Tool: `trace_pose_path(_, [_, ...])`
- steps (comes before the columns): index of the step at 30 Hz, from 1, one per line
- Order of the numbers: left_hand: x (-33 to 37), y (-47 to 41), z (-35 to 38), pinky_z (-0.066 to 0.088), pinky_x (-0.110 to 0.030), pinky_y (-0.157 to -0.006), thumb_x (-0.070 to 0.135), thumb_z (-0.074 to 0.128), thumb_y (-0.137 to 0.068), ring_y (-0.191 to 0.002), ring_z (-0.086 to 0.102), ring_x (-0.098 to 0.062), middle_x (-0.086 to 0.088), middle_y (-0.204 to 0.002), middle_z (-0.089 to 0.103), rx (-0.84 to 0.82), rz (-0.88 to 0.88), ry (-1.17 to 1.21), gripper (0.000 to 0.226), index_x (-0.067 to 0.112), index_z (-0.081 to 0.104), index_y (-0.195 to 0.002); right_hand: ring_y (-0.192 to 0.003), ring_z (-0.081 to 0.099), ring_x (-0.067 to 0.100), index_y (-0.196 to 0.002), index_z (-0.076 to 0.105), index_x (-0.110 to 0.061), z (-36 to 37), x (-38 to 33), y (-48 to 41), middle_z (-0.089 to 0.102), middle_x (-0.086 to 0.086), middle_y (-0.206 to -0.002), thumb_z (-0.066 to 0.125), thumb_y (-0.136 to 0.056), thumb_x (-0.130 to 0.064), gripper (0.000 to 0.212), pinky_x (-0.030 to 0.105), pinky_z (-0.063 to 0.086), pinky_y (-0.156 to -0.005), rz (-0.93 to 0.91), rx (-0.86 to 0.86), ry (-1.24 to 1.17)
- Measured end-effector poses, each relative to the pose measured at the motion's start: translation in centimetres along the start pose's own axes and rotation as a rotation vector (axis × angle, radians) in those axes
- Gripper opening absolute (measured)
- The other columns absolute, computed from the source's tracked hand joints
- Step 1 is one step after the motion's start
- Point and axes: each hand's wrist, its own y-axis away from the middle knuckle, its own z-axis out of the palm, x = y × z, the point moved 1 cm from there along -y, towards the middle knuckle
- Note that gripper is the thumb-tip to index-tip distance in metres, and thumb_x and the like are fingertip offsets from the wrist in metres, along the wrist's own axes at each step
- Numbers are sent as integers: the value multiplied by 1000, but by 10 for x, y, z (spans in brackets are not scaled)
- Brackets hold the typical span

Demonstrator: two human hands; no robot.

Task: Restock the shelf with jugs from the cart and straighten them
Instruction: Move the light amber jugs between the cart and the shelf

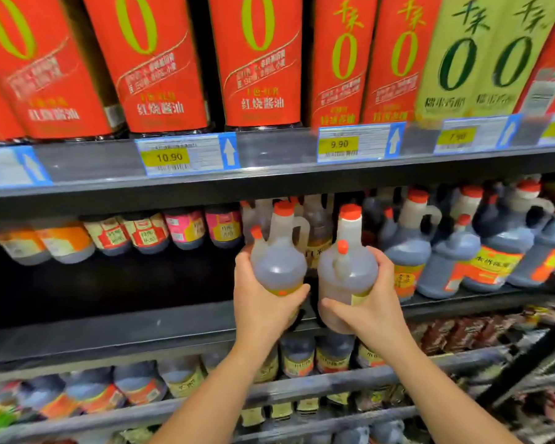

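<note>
**Two jugs held up at the shelf's edge**

Head view: the left hand [263, 302] is wrapped round the lower body of one pale jug [277, 254], and the right hand [370, 304] grips a second pale jug [346, 270] just beside it. Both jugs stand roughly upright, red caps up, held at the front lip of the middle shelf [125, 322]. Dark jugs [407, 248] crowd the shelf to the right. The open stretch of shelf lies to the left, nearer the left hand, so that jug probably goes in first.
</note>
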Motion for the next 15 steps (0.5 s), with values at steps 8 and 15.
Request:
trace_pose_path(8, [-20,-7,12,52,-15,-81,36,94,-53,-107,57,0,13,-116,54,105,-75,-2,90,33,36,-121,-106,50,-17,-116,29,-47,16,26,-29,49,-33,-111,89,-53,-40,87,0,42,-75,31,-71,-49])
trace_pose_path(15, [-28,-10,20,52,-19,-90,34,95,-54,-114,54,2,15,-124,50,163,-69,27,98,38,32,-129,-116,42,-21,-125,20,-57,24,33,-42,39,-46,-118,90,-59,-32,99,-2,37,-84,-43,-118,-71])
